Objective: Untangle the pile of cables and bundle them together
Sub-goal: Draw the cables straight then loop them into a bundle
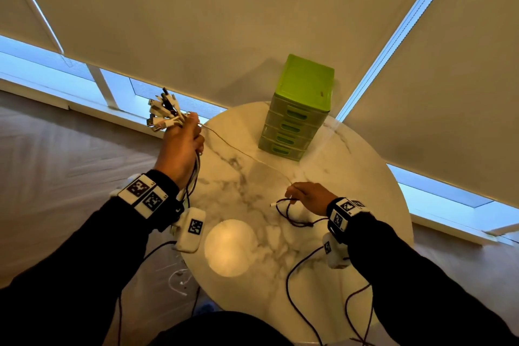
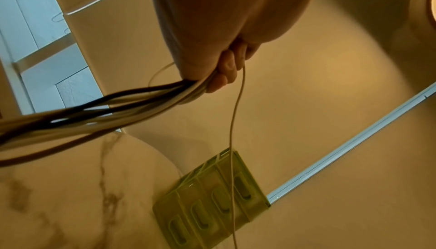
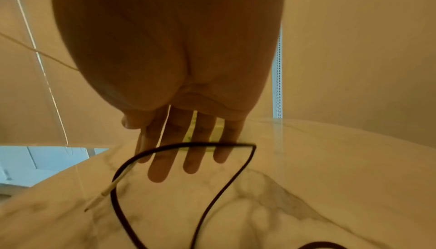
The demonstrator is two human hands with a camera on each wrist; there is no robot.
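Leftmost, our left hand is raised beside the table edge, fingers clenched around a bundle of cables; plug ends fan out above the fist, and white and dark strands trail below the wrist. One thin pale cable runs from this fist across the marble top, passing in front of a green drawer unit, toward our right hand. Right hand hovers low over the table, fingers extended and loosely spread; whether the thumb pinches the thin cable, we cannot tell. A dark cable with a white tip loops on the table under that hand.
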